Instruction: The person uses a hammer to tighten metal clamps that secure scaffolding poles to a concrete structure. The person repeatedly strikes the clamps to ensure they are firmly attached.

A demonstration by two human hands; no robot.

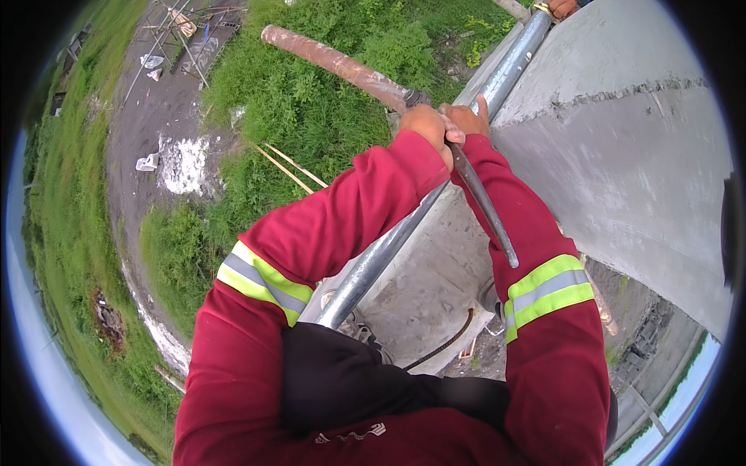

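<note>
My left hand (426, 126) is closed around a dark, curved metal bar (488, 203), whose tapered end slants down over my right sleeve. Just beyond that hand, a rusty pipe (334, 64) extends to the upper left, with a dark metal fitting (417, 98) at its near end. Right beside it, my right hand (468, 119) lies over a galvanized pipe (509, 74) and appears wrapped around it, one digit pointing up. Some of its fingers are hidden behind my left hand. The galvanized pipe runs diagonally beneath both my arms.
A grey concrete wall (622, 155) rises on the right, and a concrete surface (435, 272) lies below me. Another person's hand (562, 8) is by the pipe's far end. Grass (303, 116), wooden poles (291, 167) and a metal frame (183, 39) are far below at left.
</note>
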